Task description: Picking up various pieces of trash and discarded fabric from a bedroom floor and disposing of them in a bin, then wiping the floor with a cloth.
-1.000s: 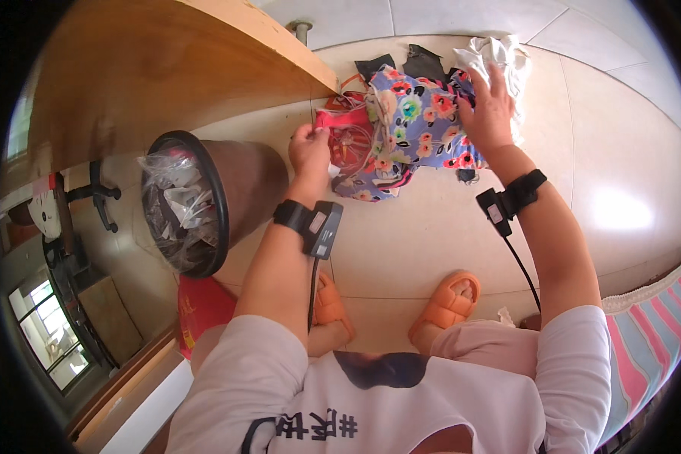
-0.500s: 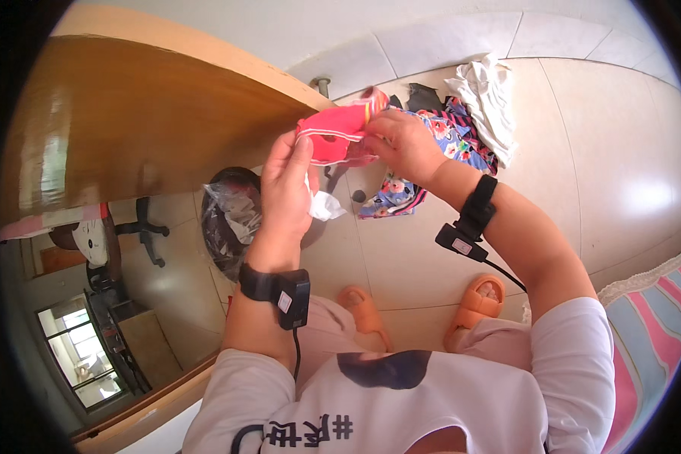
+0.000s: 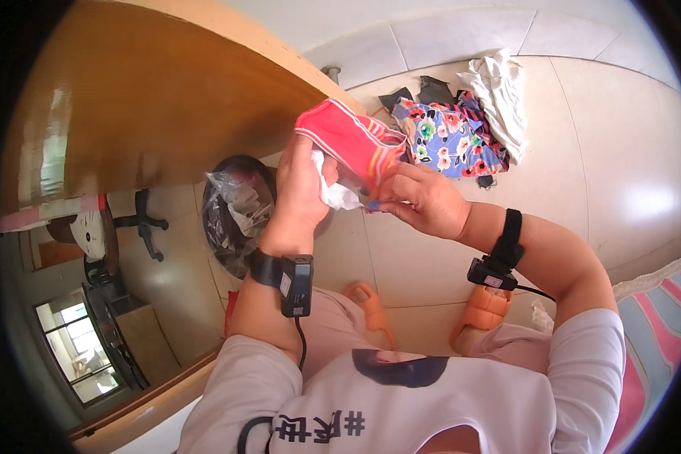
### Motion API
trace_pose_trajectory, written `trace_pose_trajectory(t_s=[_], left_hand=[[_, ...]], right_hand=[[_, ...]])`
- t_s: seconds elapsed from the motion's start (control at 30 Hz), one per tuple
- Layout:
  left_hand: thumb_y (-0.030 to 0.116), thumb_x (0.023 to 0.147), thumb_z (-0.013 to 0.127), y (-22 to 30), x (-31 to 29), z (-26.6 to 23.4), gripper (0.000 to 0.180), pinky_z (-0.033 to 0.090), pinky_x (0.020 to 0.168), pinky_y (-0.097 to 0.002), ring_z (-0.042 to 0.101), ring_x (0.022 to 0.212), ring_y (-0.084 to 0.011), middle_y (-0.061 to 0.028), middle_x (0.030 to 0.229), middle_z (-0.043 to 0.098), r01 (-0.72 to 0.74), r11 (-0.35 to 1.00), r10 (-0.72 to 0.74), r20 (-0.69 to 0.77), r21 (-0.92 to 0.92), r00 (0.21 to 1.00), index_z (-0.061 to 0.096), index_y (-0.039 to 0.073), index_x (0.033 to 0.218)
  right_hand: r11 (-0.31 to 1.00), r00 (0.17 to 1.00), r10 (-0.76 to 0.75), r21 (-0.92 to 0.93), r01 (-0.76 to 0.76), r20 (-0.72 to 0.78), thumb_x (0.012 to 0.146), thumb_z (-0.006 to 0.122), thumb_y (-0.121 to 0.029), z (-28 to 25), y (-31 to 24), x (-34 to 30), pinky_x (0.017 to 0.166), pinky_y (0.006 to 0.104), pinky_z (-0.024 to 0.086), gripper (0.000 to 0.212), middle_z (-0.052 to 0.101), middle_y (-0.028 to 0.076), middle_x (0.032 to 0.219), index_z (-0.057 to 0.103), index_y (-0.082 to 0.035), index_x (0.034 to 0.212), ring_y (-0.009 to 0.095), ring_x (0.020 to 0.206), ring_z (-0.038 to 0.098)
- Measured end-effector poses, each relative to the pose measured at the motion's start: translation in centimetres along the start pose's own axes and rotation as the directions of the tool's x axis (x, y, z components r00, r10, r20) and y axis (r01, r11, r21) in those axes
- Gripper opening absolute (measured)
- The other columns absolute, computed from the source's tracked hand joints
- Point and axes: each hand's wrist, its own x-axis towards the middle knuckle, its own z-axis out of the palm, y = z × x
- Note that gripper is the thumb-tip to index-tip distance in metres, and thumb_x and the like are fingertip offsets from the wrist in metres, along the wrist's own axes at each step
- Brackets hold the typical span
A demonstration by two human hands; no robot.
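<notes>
Red underpants [image 3: 344, 136] with white-edged trim and yellow-white stripes are stretched between my two hands. My left hand [image 3: 298, 181] is closed around their left end, and a crumpled white tissue [image 3: 339, 193] sticks out of the same grip. My right hand [image 3: 424, 200] pinches the lower right edge, where a small bluish bit [image 3: 374, 205] shows at the fingertips. Beyond the right hand, on the floor, lies a blue floral garment [image 3: 448, 140] with a white cloth [image 3: 498, 98] beside it and dark pieces of cloth [image 3: 435, 91] behind.
A dark bin [image 3: 218, 219] lined with a clear bag holds rubbish, left of my left forearm. A brown wooden panel [image 3: 166, 106] rises at the left. My feet stand in orange slippers [image 3: 483, 312] on the tiled floor. Striped bedding [image 3: 662, 325] borders the right side.
The right hand has moved down and toward me, pulling the underpants' right end lower. The floral garment, which trailed toward me, now lies farther back in the pile.
</notes>
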Motion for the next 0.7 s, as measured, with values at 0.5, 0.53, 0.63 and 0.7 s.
trace_pose_trajectory(t_s=[0.5, 0.53, 0.63, 0.7], left_hand=[[0.009, 0.086, 0.059, -1.5, 0.7, 1.3, 0.017, 0.036, 0.048, -0.0169, 0.048, 0.060, -0.0016, 0.0001, 0.080, 0.061, -0.471, 0.781, 0.422, 0.211, 0.410, 0.882, 0.062, 0.001, 0.101], [0.009, 0.086, 0.059, -1.4, 0.8, 1.0, 0.017, 0.036, 0.048, -0.0169, 0.048, 0.060, -0.0016, 0.0001, 0.080, 0.061, -0.469, 0.783, 0.418, 0.212, 0.410, 0.883, 0.062, 0.001, 0.101], [0.012, 0.082, 0.059, 1.1, -0.4, 1.2, 0.023, 0.047, 0.066, -0.0214, 0.060, 0.076, -0.0101, -0.0062, 0.085, 0.064, -0.025, 0.892, -0.064, 0.182, 0.450, 0.981, 0.060, -0.003, 0.099], [0.013, 0.082, 0.059, 0.9, 0.4, 0.2, 0.024, 0.048, 0.067, -0.0223, 0.061, 0.077, -0.0116, -0.0077, 0.086, 0.064, 0.053, 0.929, -0.143, 0.223, 0.365, 0.964, 0.060, -0.003, 0.099]], right_hand=[[0.899, 0.880, 0.389, 0.322, -0.298, -0.273, 0.079, 0.059, -0.014, 1.0, 1.6, 4.2, 0.065, 0.0336, 0.047, 0.018, 0.055, 0.009, 0.077, 0.049, -0.004, 0.090, 0.023, 0.073, 0.058], [0.691, 0.833, 0.536, 0.640, -0.338, -0.139, 0.080, 0.057, -0.013, 0.6, 2.1, 4.2, 0.062, 0.0314, 0.047, 0.015, 0.056, 0.007, 0.076, 0.049, -0.004, 0.090, 0.018, 0.071, 0.058], [0.405, 0.797, 0.595, 0.817, -0.411, 0.106, 0.082, 0.056, -0.013, -2.4, 2.1, 5.1, 0.057, 0.0258, 0.048, 0.016, 0.057, 0.005, 0.079, 0.050, -0.004, 0.093, 0.010, 0.068, 0.056], [0.340, 0.797, 0.535, 0.791, -0.508, 0.281, 0.081, 0.060, -0.014, -3.4, 2.7, 5.3, 0.059, 0.0241, 0.050, 0.022, 0.057, 0.004, 0.082, 0.050, -0.003, 0.097, 0.010, 0.069, 0.057]])
